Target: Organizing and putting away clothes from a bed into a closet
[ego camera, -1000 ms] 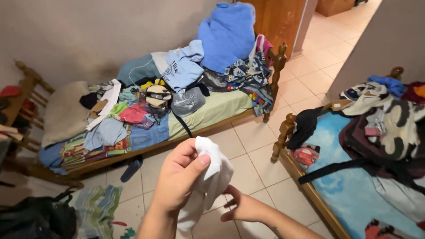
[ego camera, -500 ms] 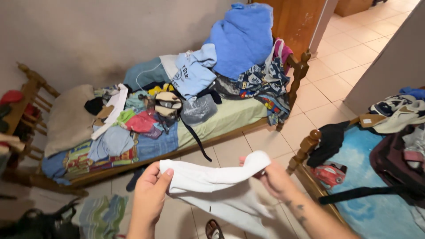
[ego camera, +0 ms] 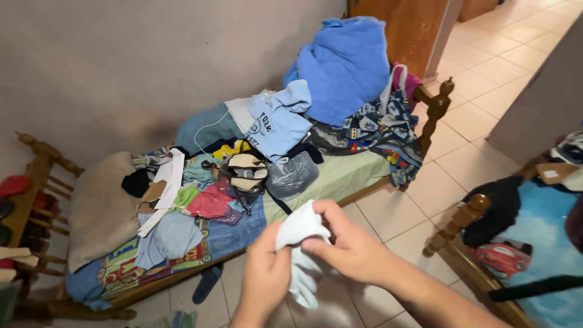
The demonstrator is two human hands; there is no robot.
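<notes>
Both hands meet over the floor in front of the bed [ego camera: 340,176]: the left hand [ego camera: 267,276] is closed around the middle of a white cloth [ego camera: 300,255] and the right hand [ego camera: 349,246] pinches its bunched top, so the cloth hangs between them in mid-air. The grip looks loose, and I judge the dangling lower end could slip free and drop onto the tiles, or the folds could come apart, if either pinch eased. What kind of garment the cloth is cannot be made out, the left fingers are hidden behind it, and the second bed [ego camera: 534,243] is cut off at the right edge.
</notes>
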